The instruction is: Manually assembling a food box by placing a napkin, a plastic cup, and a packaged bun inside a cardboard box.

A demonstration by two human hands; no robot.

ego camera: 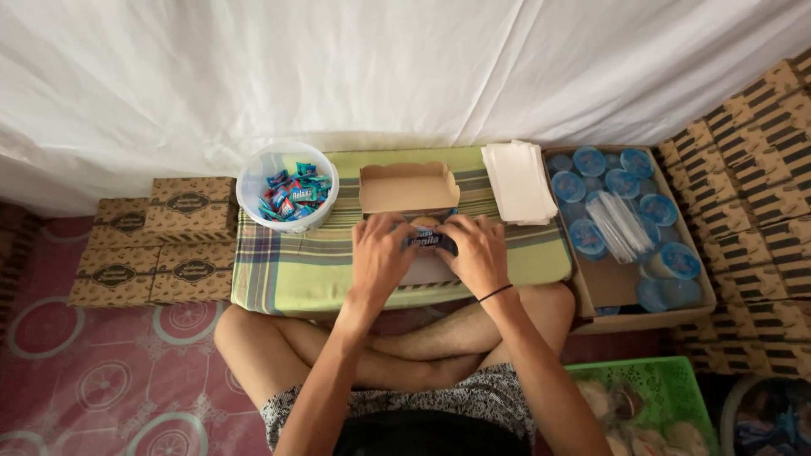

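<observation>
Head view: plaid-clothed low table [287,270], white curtain [405,67].

Sitting cross-legged, bare knees out to both sides, both forearms reaching forward side by side. Left hand [380,252] and right hand [476,252] are close together, palms down, fingers [397,226] curled forward and pressed down, the two hands nearly meeting in the middle. Right wrist has a thin black band on it. Elbows tucked near the body.
</observation>
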